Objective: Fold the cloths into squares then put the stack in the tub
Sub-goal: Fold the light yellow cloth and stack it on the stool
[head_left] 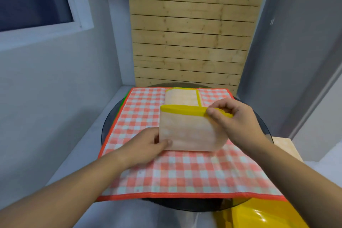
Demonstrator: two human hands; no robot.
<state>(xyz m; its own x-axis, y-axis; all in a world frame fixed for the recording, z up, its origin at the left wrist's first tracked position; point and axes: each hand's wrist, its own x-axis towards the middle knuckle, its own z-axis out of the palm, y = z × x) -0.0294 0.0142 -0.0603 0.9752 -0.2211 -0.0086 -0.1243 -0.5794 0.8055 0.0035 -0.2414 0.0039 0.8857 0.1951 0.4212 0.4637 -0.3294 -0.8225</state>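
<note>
Pinching lower-left corner of yellow-hemmed orange cloth (pixel 188 133), centre frame, with left hand (pixel 148 142) fingers; gripping its lifted yellow hem, upper right, with right hand (pixel 238 118) fingers. Half folded, over red checked cloth (pixel 166 172) spread on round dark surface (pixel 185 205). Yellow tub (pixel 259 216) in lower right corner.

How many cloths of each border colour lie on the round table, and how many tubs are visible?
Red-bordered cloth: 1
Yellow-bordered cloth: 1
Green-edged cloth, mostly hidden under the red one: 1
Yellow tub: 1
Total: 4
</note>
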